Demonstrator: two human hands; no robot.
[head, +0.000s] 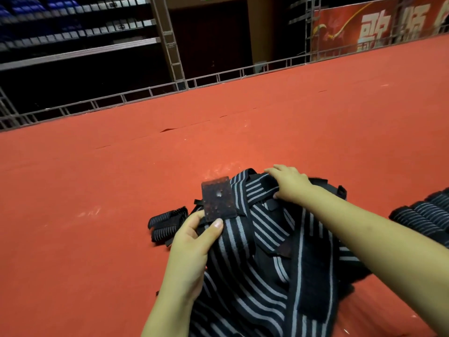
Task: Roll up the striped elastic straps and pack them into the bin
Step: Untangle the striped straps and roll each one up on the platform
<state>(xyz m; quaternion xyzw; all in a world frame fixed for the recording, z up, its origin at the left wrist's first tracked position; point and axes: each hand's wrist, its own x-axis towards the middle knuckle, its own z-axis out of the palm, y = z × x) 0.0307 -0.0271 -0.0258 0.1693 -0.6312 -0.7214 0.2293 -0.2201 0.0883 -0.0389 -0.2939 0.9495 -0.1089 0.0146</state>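
Note:
A tangled pile of black elastic straps with grey stripes [267, 271] lies on the red carpet in front of me. My left hand [194, 242] pinches one strap just below its dark velcro end patch [218, 199], thumb on top. My right hand [290, 183] reaches across the heap and grips a strap at the far side. Two rolled straps [165, 222] lie on the carpet just left of the pile. More rolled straps [422, 215] lie at the right edge. No bin is in view.
The red carpet [121, 190] stretches wide to the left and ahead, with a seam slit [167, 130] farther out. A metal truss railing [145, 91] marks the far edge, with dark seating and a red banner [364, 27] behind.

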